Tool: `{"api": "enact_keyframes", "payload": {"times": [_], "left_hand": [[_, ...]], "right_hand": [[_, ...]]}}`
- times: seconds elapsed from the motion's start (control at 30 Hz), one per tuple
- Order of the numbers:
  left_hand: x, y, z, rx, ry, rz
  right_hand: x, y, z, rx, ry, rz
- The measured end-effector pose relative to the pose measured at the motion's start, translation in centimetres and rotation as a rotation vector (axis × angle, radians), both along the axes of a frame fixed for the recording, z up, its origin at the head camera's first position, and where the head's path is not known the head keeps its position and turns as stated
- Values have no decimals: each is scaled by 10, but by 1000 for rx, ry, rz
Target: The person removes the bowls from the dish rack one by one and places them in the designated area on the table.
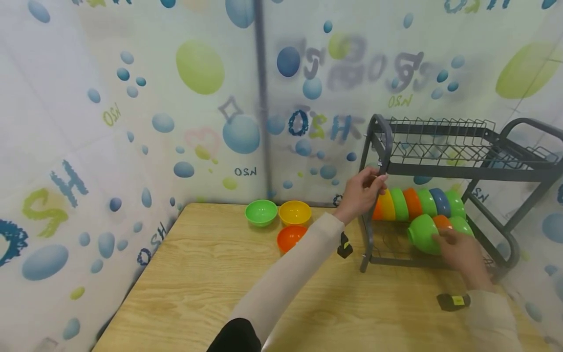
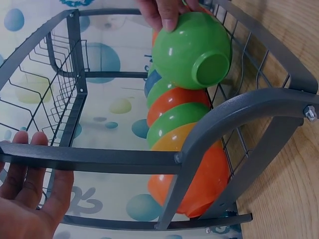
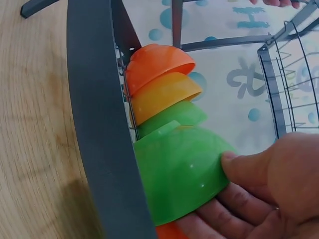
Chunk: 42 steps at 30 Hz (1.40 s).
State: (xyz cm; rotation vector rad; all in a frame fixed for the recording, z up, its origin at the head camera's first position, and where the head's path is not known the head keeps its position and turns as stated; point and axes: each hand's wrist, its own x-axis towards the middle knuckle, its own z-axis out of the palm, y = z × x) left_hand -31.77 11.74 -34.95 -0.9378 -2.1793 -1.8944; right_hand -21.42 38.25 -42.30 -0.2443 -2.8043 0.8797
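Observation:
A green bowl (image 1: 422, 233) stands on edge at the front of the lower tier of a dark grey dish rack (image 1: 409, 170). My right hand (image 1: 462, 255) grips it by the rim. In the right wrist view, the thumb lies on the bowl (image 3: 182, 167) and the fingers curl beneath. My left hand (image 1: 358, 196) holds the rack's left side frame; the left wrist view shows its fingers (image 2: 37, 162) behind the bar. Behind the held bowl, a row of bowls (image 1: 412, 203) in orange, yellow, green and blue leans on edge. An orange bowl (image 1: 442, 222) and another green one (image 1: 461, 226) sit beside it.
On the wooden table (image 1: 211, 274), left of the rack, stand a green bowl (image 1: 261, 213), a yellow bowl (image 1: 295, 213) and an orange bowl (image 1: 290, 238). The rack's upper wire basket (image 1: 440, 146) overhangs the bowls. A patterned curtain (image 1: 132, 98) encloses the table.

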Motion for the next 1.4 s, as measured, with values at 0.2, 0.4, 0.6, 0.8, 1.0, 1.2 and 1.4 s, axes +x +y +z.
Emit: {"api": "enact_keyframes", "payload": {"times": [0.2, 0.4, 0.6, 0.8, 1.0, 1.2, 1.4], "left_hand": [[0, 2, -3, 6, 2, 2], [1, 3, -8, 1, -3, 4], [3, 3, -8, 5, 5, 6], [4, 3, -7, 4, 20, 15], [4, 3, -6, 14, 25, 10], [4, 1, -4, 13, 9, 5], [2, -1, -2, 2, -2, 3]], "right_hand": [[3, 3, -1, -42, -14, -17], [5, 8, -5, -169, -69, -27], [2, 15, -10, -255, -113, -27], [3, 13, -8, -322, -134, 20], [5, 5, 0, -368, -137, 50], [6, -8, 11, -380, -123, 66], [12, -21, 21, -358, -128, 74]]}}
